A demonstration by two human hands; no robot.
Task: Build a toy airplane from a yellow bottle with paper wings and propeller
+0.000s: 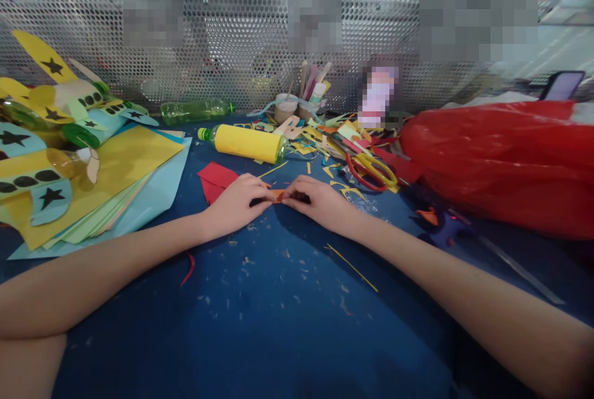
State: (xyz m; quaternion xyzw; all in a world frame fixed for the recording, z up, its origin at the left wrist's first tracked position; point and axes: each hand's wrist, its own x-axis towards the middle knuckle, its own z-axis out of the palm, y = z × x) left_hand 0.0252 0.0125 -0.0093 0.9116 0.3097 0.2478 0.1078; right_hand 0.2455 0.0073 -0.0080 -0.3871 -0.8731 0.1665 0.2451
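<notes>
My left hand and my right hand meet at the middle of the blue table. Both pinch a small orange paper piece between their fingertips, low against the table top. A red paper sheet lies just behind my left hand. A green bottle wrapped in yellow paper lies on its side further back. Red and yellow scissors rest to the right of my right hand.
A stack of yellow and light-blue sheets and bottle planes with black stars fill the left. A red plastic bag bulks at right. A glue gun lies beside it. Paper scraps, cups with sticks, a mesh wall behind.
</notes>
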